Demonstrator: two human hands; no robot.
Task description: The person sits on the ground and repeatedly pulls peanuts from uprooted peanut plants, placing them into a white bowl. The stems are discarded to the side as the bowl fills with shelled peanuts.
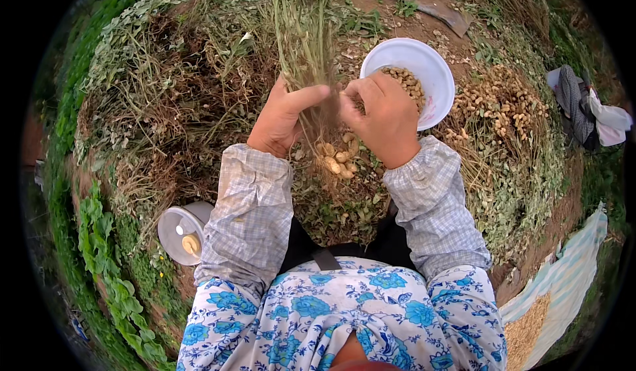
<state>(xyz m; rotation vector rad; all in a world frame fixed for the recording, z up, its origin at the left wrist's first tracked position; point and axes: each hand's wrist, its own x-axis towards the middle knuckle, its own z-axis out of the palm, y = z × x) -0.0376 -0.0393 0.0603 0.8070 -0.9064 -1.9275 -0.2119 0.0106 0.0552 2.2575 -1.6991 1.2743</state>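
My left hand [288,110] is closed around a bundle of peanut plants [303,38], its thumb lying across the stems. Leafy tops extend away from me, while the roots hang toward my lap. A cluster of peanut pods [340,160] dangles from these roots, below and between both hands. Close to the right side of the bundle is my right hand [380,115], fingers curled inward; motion blur there hides whether anything is pinched. Beneath and beyond it stands a white plastic basin [439,75], partly filled with loose peanuts [407,83].
Pulled plants with brown roots [169,88] are heaped at left. More plants bearing peanuts [507,100] lie right of the basin. A whitish bucket [181,234] lies tipped near my left forearm. A striped plastic sheet [571,276] holding tan material [529,326] is at lower right.
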